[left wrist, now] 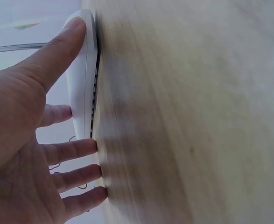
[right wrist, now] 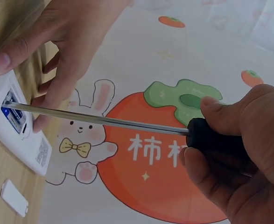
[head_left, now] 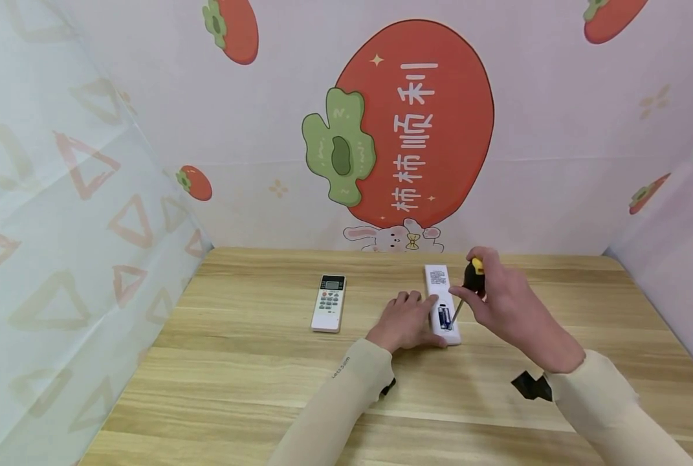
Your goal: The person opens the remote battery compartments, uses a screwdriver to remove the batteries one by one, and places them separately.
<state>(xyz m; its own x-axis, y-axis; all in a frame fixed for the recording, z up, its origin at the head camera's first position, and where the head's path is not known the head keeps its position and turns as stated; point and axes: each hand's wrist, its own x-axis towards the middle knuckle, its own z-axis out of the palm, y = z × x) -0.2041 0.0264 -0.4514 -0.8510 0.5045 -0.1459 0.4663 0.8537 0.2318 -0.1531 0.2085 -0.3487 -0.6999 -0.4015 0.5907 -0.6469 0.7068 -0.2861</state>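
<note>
A white remote control point(head_left: 437, 278) lies face down, its battery bay uncovered with blue batteries point(right wrist: 14, 116) inside. My left hand point(head_left: 404, 321) steadies it with spread, mostly straight fingers: the thumb point(left wrist: 57, 53) presses near its close end, the index finger touches its left side, and the other fingertips rest on the table. My right hand point(head_left: 506, 307) grips a screwdriver point(right wrist: 99, 120) by its black and yellow handle. The metal shaft slants down, its tip in the bay at the end of a battery. In the right wrist view, a small white battery cover point(right wrist: 14, 198) lies beside the remote.
A second white remote control point(head_left: 329, 304) lies buttons up, left of my left hand. The wooden table point(head_left: 253, 388) meets a printed cloth wall point(head_left: 264, 213) at its back edge. A black piece point(head_left: 532, 386) shows by my right sleeve.
</note>
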